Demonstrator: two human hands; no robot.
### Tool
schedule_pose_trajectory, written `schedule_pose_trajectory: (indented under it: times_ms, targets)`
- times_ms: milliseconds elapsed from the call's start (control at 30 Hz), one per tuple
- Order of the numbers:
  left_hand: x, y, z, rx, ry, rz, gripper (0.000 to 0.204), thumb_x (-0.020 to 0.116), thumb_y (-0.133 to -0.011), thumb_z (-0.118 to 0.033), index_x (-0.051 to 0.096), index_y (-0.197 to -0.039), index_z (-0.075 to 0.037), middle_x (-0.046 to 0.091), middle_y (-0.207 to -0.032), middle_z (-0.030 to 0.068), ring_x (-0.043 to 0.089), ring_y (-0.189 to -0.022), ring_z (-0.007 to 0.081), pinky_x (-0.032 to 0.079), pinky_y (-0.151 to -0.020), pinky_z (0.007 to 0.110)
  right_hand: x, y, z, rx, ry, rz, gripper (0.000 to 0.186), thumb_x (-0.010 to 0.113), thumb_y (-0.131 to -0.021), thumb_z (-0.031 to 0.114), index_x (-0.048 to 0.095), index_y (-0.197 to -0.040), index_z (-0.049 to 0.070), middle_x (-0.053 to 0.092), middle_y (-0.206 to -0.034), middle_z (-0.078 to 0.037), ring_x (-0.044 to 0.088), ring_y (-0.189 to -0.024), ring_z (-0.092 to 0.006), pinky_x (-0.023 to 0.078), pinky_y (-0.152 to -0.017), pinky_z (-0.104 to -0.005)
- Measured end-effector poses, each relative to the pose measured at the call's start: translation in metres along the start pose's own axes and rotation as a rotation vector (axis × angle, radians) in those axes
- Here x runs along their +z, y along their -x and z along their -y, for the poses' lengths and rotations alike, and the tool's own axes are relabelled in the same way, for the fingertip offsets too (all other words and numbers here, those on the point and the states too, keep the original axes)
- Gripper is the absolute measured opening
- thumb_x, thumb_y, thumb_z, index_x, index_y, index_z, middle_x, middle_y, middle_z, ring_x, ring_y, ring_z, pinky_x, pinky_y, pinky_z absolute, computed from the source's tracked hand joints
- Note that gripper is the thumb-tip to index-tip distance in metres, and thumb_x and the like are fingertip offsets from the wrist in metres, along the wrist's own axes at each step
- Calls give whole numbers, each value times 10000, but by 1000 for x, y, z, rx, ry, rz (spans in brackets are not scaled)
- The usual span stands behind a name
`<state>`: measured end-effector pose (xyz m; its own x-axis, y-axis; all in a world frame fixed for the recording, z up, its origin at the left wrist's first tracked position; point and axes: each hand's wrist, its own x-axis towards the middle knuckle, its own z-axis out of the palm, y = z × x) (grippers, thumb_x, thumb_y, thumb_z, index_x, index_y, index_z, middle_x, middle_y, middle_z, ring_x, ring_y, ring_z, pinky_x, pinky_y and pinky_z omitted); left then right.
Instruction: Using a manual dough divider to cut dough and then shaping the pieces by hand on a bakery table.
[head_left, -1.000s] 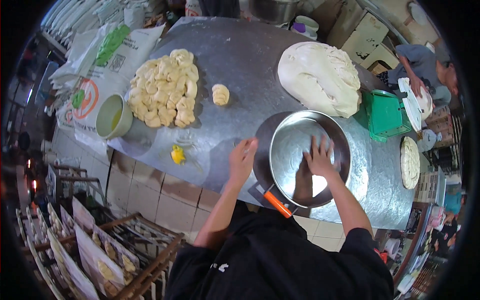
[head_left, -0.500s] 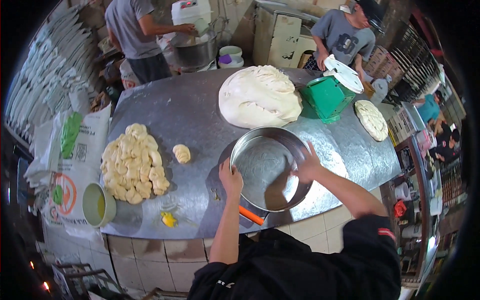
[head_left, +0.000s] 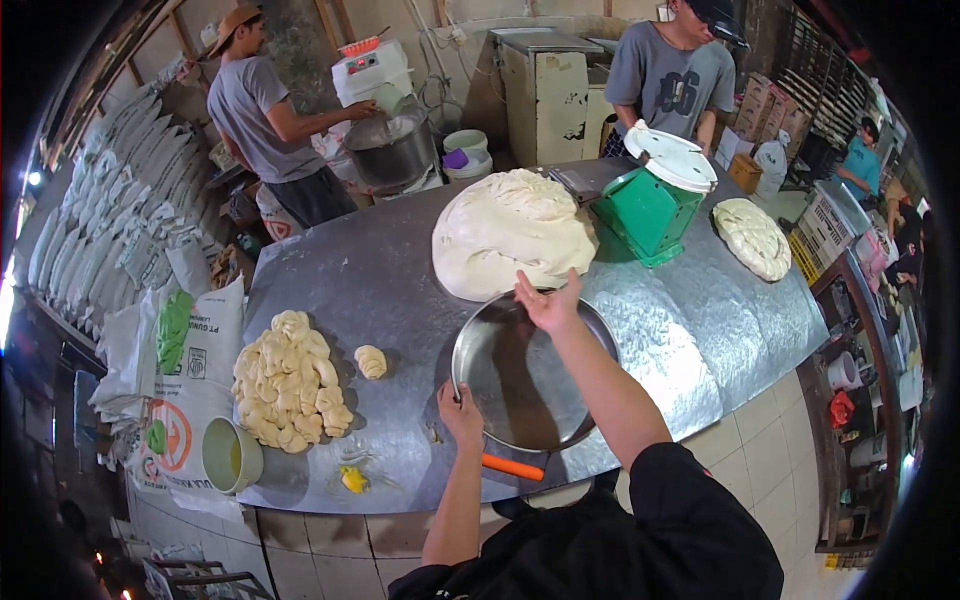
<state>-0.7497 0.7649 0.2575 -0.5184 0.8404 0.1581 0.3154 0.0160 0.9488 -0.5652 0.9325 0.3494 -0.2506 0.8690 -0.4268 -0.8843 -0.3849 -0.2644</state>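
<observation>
A round steel pan [head_left: 498,383] lies on the metal table [head_left: 380,260] in front of me, gripped at its left rim by my left hand [head_left: 459,410]. Above the far part of that pan, my right hand [head_left: 548,300] is open, fingertips beside a big pale dough mass [head_left: 505,225]; whether they touch it I cannot tell. An orange handle [head_left: 512,465] shows below the pan. To the left are a pile of yellowish dough pieces [head_left: 288,385], one separate piece [head_left: 370,362], a yellow lump [head_left: 354,479] and a bowl of yellow liquid [head_left: 232,455].
A green scale [head_left: 650,215] and flat dough [head_left: 750,238] stand back right. One co-worker [head_left: 255,120] works at a mixing bowl [head_left: 385,150]; another [head_left: 670,80] stands behind the scale. Sacks [head_left: 135,220] line the left; shelving [head_left: 850,400] is right.
My left hand has taken hold of the pan's rim. My right hand has moved from inside the pan up toward the big dough. The view has shifted, showing more of the room beyond.
</observation>
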Motion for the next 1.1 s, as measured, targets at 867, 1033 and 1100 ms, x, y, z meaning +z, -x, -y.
schedule_pose_trajectory:
  times_ms: [867, 1033, 1100]
  targets:
    - [4, 61, 57, -120, -534, -279, 467, 496, -1007, -227, 454, -1349, 89, 522, -1322, 281, 513, -1207, 405, 394, -1034, 398, -196, 247, 333, -1009, 1946, 38, 526, 586, -943, 288, 479, -1393, 39, 441, -1444, -247, 444, -1317, -417, 366, -1090, -461]
    - [-2, 76, 71, -268, -444, -328, 548, 497, -1011, -250, 377, -1436, 74, 458, -1441, 249, 472, -1306, 378, 368, -1100, 384, -207, 277, 349, -1074, 1918, -224, 520, 594, -937, 316, 507, -1363, 31, 452, -1426, -266, 469, -1291, -425, 398, -1060, -468]
    - [-4, 74, 73, -252, -450, -421, 549, 501, -1011, -253, 382, -1434, 76, 463, -1442, 243, 466, -1319, 372, 369, -1097, 379, -212, 285, 382, -1110, 2032, -412, 525, 605, -925, 311, 513, -1358, 28, 456, -1417, -279, 471, -1275, -449, 391, -1058, -483]
